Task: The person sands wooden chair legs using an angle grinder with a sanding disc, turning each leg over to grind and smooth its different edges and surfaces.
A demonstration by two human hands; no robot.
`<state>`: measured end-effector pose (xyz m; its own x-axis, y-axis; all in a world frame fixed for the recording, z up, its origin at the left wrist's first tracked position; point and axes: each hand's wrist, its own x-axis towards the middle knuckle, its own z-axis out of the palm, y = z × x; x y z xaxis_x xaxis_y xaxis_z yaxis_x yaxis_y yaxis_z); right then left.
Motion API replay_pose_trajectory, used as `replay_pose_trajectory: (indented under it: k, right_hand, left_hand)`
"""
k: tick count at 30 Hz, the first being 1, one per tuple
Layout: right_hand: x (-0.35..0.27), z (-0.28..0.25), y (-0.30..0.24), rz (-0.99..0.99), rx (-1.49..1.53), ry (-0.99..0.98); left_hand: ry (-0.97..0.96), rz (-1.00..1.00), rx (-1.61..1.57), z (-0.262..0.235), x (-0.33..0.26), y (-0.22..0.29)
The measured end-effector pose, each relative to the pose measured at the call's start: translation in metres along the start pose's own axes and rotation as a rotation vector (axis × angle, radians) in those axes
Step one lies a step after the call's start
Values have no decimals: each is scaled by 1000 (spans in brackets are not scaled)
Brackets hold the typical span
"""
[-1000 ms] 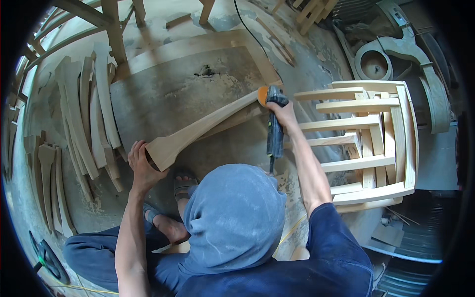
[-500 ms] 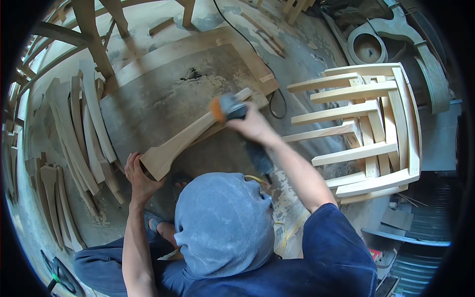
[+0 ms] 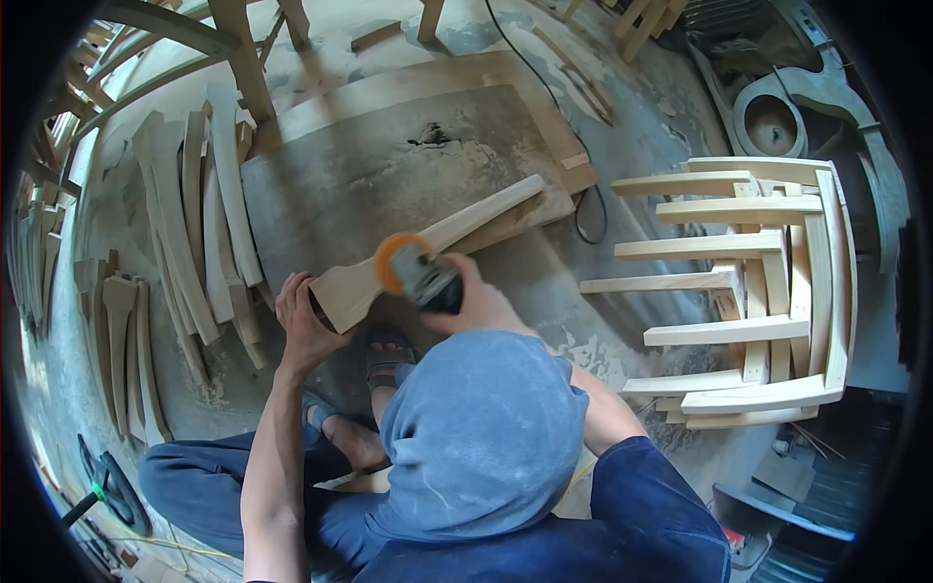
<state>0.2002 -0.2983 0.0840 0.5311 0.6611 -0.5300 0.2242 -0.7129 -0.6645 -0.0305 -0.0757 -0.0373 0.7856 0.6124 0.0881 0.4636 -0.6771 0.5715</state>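
Note:
A pale curved wooden chair leg [image 3: 486, 209] lies slanting over the near edge of a low worn board [image 3: 335, 160]. Its broad end is gripped by my left hand [image 3: 307, 323], thumb on the near side and fingers round the far side. My right hand [image 3: 482, 296] is wrapped round an angle grinder [image 3: 418, 272] with an orange disc [image 3: 391, 260]. The disc is over the leg where its broad end narrows; whether it touches the wood I cannot tell. My right forearm and the tool's rear are partly hidden by the blue-grey head covering.
Several curved wooden pieces [image 3: 180, 228] lie left of the board, with shorter ones [image 3: 119, 340] nearer. A stack of pale wooden parts [image 3: 739, 330] stands on the right. A black cable [image 3: 544, 78] runs past the board's far right corner. My sandalled feet [image 3: 384, 355] are close below the leg.
My right hand has drawn the grinder from the leg's slim end back toward its broad end. My left hand keeps its grip. The whole view has shifted a little.

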Motion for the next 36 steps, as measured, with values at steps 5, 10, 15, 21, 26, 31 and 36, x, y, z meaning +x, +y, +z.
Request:
replay_pose_trajectory:
  k: [5,10,15,21,26,31,36]
  right_hand:
    - [-2,-2,0,-27,-40,-93]
    - [32,-85,96,-46,16,450]
    - [62,-136,128,83,351,529]
    - [7,-25,42,-117,-30,207]
    - [6,-10,45,-101,42,44]
    - [47,-116,119,51,202,588]
    - [63,-163,135,47,361,520]
  left_hand:
    - [-11,-7,-25,-3,2,4]
    - [-4,-13,-30,-3,4,2]
    - [-24,-24,-42,-2,3,-2]
    - [20,47,-4,1,3,1]
    - [-14,18,-14,-2,4,1]
    - [-37,-11,-29,-2,4,-3]
    - [11,40,20,4,2,-3]
